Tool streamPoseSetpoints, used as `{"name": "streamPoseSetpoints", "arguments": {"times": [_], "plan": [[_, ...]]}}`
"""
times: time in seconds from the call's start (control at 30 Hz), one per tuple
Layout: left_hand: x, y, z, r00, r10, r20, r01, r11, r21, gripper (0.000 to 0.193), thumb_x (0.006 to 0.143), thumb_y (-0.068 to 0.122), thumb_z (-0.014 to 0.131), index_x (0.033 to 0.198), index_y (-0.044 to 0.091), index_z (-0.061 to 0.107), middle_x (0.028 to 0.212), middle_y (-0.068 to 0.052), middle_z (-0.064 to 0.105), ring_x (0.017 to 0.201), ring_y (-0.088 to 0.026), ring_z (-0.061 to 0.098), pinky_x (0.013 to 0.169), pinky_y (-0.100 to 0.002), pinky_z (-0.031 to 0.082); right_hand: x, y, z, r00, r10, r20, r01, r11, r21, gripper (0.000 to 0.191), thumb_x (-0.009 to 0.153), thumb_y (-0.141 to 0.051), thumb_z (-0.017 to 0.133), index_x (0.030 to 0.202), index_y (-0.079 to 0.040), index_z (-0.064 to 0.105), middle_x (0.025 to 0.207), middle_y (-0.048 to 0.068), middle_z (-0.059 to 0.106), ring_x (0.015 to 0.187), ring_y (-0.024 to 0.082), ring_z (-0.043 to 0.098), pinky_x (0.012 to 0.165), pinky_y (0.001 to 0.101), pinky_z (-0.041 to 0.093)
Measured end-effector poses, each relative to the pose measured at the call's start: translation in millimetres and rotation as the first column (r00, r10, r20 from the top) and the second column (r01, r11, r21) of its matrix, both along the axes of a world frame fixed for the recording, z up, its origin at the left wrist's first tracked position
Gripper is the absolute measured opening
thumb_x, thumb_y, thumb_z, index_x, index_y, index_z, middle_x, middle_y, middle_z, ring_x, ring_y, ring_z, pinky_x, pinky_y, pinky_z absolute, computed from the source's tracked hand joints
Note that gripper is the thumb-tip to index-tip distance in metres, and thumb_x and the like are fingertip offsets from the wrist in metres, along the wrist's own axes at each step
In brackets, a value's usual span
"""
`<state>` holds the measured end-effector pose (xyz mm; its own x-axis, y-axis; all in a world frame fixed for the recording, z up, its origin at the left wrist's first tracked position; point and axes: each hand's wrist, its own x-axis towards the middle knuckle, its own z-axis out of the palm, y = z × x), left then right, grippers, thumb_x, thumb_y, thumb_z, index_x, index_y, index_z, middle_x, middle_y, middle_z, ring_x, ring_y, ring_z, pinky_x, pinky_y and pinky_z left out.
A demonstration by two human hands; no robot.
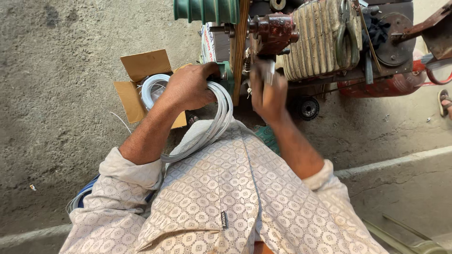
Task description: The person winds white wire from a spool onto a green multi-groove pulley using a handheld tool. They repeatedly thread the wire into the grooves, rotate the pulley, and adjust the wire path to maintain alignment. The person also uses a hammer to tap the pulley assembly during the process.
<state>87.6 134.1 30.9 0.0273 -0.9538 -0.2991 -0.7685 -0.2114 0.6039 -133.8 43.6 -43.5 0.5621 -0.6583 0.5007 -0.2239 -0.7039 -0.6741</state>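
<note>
My left hand (190, 87) grips a large coil of grey-white wire (219, 117) that loops down across my patterned shirt. My right hand (267, 96) is raised and motion-blurred, pinching a small pale strip or wire end just below a reddish-brown metal fitting (273, 30) on the machine. A ribbed cream cylinder (320, 40) sits to the right of that fitting. A vertical wooden board (241, 47) stands between my two hands.
An open cardboard box (141, 80) lies on the rough concrete floor behind the coil. A green ribbed pulley (207, 10) is at the top. A red frame (391, 84) extends to the right. Another person's sandalled foot (445, 102) shows at the right edge.
</note>
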Motion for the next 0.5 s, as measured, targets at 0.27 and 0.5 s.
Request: {"name": "streamPoseSetpoints", "arguments": {"times": [0.27,0.5], "plan": [[0,3,1,0.999,0.008,-0.04,-0.009,0.999,-0.039,0.045,0.072,0.018,0.075,0.117,0.012,0.072,0.103,-0.017,0.074,0.1,-0.039,0.069,0.085,-0.049,0.055,-3,-5,15,0.988,-0.152,0.023,0.154,0.981,-0.119,0.02,0.112,-0.013,0.053,0.104,0.001,0.064,0.073,0.009,0.067,0.053,0.013,0.062,0.041,0.0275,0.045],[0,2,-2,1.0,0.015,-0.015,-0.016,1.0,-0.016,0.049,0.069,0.019,0.076,0.117,0.013,0.071,0.104,-0.017,0.074,0.101,-0.038,0.069,0.084,-0.049,0.054,-14,48,16,0.997,0.013,0.078,0.002,0.983,-0.182,0.013,0.105,-0.008,0.062,0.113,0.0,0.054,0.08,0.011,0.066,0.064,0.021,0.066,0.056,0.0363,0.053]]}}
